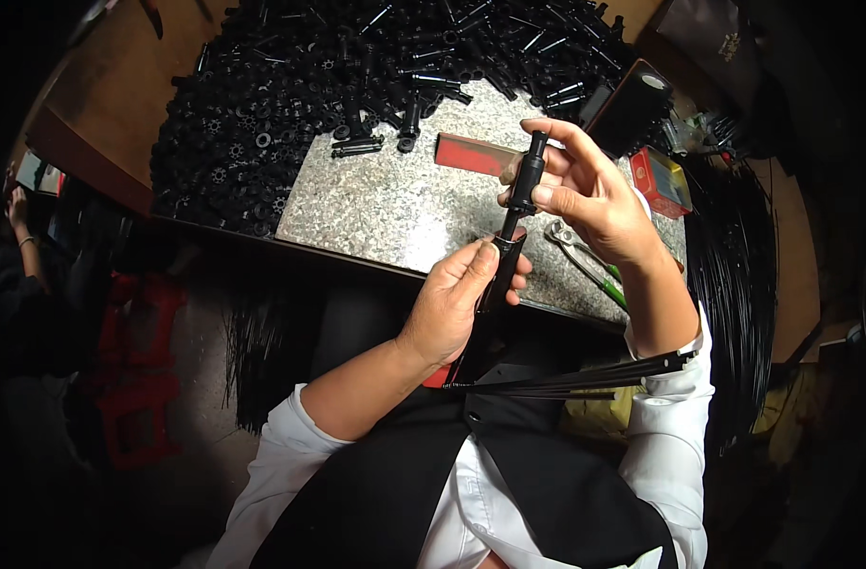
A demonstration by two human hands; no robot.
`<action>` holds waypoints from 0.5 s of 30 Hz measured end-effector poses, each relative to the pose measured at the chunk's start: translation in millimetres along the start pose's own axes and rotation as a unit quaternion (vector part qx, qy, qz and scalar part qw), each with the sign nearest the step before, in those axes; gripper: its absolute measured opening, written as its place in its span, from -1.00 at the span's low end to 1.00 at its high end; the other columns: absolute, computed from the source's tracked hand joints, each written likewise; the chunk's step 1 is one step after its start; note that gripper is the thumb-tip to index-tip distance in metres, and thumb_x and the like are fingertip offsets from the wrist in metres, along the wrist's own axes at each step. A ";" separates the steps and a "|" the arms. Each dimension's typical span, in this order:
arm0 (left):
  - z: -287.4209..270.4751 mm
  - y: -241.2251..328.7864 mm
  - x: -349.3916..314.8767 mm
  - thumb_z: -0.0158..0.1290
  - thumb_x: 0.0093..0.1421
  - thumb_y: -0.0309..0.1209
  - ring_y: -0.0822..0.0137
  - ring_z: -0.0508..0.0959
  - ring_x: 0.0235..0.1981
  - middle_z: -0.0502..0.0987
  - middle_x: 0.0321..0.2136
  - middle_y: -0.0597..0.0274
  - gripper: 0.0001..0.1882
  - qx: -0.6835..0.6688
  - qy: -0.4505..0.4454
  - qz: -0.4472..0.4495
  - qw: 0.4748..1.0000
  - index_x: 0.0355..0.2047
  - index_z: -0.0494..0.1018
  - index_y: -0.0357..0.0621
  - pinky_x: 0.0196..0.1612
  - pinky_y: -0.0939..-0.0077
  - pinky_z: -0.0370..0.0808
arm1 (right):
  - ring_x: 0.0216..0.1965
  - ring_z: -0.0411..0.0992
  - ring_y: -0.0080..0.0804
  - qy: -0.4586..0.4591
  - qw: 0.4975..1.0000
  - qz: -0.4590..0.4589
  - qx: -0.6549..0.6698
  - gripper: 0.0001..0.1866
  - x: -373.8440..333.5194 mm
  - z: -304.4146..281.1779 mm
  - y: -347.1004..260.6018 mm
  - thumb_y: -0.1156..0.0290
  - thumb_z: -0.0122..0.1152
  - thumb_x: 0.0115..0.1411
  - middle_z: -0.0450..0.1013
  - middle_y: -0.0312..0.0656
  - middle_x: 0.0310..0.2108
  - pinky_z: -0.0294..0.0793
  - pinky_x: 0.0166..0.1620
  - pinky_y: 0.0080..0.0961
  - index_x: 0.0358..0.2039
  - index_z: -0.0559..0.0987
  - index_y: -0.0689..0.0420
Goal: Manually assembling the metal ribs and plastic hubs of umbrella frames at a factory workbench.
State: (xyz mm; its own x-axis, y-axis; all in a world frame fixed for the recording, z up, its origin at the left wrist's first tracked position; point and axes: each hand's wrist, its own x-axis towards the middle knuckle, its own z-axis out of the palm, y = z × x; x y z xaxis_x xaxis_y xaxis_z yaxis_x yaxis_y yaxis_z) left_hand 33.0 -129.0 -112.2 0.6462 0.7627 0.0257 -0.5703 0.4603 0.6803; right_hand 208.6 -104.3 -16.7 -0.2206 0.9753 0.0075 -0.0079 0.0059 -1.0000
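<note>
My left hand [457, 294] is wrapped round a black tube [502, 267] just over the table's front edge. A thinner black shaft rises from the tube's upper end. On that shaft sits a black cylindrical plastic fitting [528, 178], which my right hand [589, 194] grips between thumb and fingers, index fingertip at its top. The whole assembly leans slightly to the right. Below my left hand, a bundle of thin black rods [575, 387] stretches across my lap towards my right sleeve; whether they join the tube is hidden.
A speckled tabletop [357, 204] carries a large heap of black plastic parts [262, 104]. Near my right forearm lie green-handled pliers [589, 270] and a red box [661, 180]. A red bar [476, 155] lies behind. Long black rods [737, 284] hang at right; red stools [139, 370] stand left, near another person's hand [18, 211].
</note>
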 end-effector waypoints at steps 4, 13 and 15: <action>5.1 -1.9 -2.9 -0.24 0.40 -0.20 0.49 0.45 -0.29 0.49 -0.29 0.23 -0.59 0.019 -0.002 0.012 1.000 -0.02 0.38 -0.30 -0.23 0.60 0.44 | -0.11 0.47 -0.30 -0.007 0.999 -0.006 -0.034 -0.32 -8.9 9.1 -5.1 0.61 0.15 0.10 0.44 -0.08 -0.17 0.44 -0.02 -0.41 0.23 0.13 0.20; 3.2 -2.7 -5.0 -0.26 0.40 -0.21 0.44 0.49 -0.27 0.50 -0.25 0.16 -0.59 0.062 -0.006 0.027 0.998 -0.01 0.36 -0.32 -0.18 0.55 0.46 | -0.13 0.45 -0.38 -0.037 0.999 -0.002 -0.029 -0.49 -14.1 12.1 -6.8 0.61 0.16 0.12 0.44 -0.08 -0.19 0.45 -0.06 -0.46 0.06 0.21 0.16; 6.1 -3.2 -3.9 -0.24 0.40 -0.21 0.46 0.48 -0.30 0.50 -0.29 0.19 -0.61 0.056 0.000 0.029 0.998 -0.11 0.40 -0.31 -0.22 0.56 0.46 | -0.17 0.44 -0.45 -0.015 0.998 0.003 -0.061 -0.56 -14.4 13.6 -9.9 0.57 0.19 0.14 0.45 -0.11 -0.21 0.47 -0.13 -0.51 0.00 0.25 0.15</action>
State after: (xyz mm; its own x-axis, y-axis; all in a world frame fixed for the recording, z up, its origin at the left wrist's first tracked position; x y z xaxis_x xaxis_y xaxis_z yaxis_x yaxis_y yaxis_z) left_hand 35.4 -136.2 -110.0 0.6143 0.7862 0.0676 -0.5466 0.3622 0.7550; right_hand 198.6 -121.4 -6.8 -0.2484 0.9687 -0.0006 0.1114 0.0280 -0.9934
